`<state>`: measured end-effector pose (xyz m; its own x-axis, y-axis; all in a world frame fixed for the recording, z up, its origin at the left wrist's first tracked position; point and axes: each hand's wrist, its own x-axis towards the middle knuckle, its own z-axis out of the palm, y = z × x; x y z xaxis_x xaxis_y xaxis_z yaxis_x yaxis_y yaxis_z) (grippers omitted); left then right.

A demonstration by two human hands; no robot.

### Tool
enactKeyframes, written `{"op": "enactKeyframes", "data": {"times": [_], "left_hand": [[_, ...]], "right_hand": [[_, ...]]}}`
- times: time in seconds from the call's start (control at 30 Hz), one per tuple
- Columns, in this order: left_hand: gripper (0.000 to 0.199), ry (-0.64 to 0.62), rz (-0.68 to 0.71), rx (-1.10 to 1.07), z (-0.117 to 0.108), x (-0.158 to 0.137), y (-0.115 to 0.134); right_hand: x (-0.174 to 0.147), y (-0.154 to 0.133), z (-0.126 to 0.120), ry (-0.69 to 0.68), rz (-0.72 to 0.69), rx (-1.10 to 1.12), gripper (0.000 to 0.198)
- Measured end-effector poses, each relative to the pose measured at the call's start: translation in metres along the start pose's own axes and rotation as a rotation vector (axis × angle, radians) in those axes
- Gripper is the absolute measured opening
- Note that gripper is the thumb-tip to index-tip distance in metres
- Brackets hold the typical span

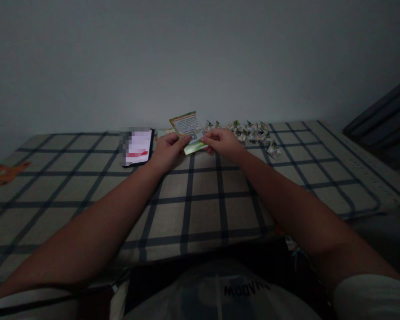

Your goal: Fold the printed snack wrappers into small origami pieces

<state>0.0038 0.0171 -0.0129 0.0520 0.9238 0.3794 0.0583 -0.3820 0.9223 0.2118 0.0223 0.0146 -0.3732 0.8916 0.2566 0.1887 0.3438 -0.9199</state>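
A printed paper leaflet [186,124], white with green and orange edges, text and a square code, is held up over the checked cloth. My left hand [169,149] pinches its left side between thumb and fingers. On the opposite side, the thumb and fingers of my right hand [224,141] close on its lower right edge. The lower part bends forward and catches the light. Beyond my right hand lies a pile of small folded paper pieces [251,132] with similar print. Another printed sheet [163,132] shows partly behind my left hand.
Left of my hands lies a phone [140,149] with its screen lit, partly blurred out. The blue-checked tablecloth [203,209] covers the table, which meets a plain wall [200,58]. One folded piece [273,150] sits apart from the pile.
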Motion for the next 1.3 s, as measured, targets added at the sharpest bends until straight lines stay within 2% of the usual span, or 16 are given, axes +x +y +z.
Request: {"op": "enactKeyframes", "data": {"times": [0.1, 0.17, 0.23, 0.4, 0.6, 0.83, 1.03, 1.2, 1.3], "left_hand": [[0.05, -0.026, -0.03, -0.028, 0.002, -0.003, 0.003], [0.052, -0.025, -0.029, -0.006, 0.002, -0.004, 0.003], [0.052, -0.056, -0.021, 0.044, 0.0, -0.003, 0.001], [0.047, -0.152, -0.031, 0.129, -0.001, -0.004, -0.004], [0.042, -0.094, -0.019, 0.026, 0.001, -0.002, -0.003], [0.041, -0.004, 0.064, 0.137, -0.001, 0.001, 0.004], [0.047, 0.02, 0.122, 0.187, -0.001, 0.001, 0.004], [0.043, 0.061, 0.12, 0.126, -0.003, 0.003, 0.001], [0.039, 0.063, 0.103, 0.102, -0.003, 0.003, -0.001]], "right_hand": [[-0.001, 0.001, 0.001, -0.042, 0.052, -0.008, 0.017], [-0.001, 0.001, 0.002, -0.043, 0.051, -0.017, 0.024], [-0.001, 0.002, 0.002, -0.024, 0.006, -0.038, 0.029], [0.002, 0.003, -0.003, 0.025, -0.1, -0.133, 0.023], [0.003, 0.003, -0.005, 0.042, -0.11, -0.099, 0.02], [0.006, 0.011, -0.004, -0.045, -0.08, -0.042, 0.016], [0.005, 0.008, -0.004, 0.012, -0.09, -0.002, 0.015], [0.005, 0.007, -0.002, -0.046, 0.034, 0.091, 0.011], [0.007, 0.009, -0.002, -0.057, 0.047, 0.074, 0.013]]}}
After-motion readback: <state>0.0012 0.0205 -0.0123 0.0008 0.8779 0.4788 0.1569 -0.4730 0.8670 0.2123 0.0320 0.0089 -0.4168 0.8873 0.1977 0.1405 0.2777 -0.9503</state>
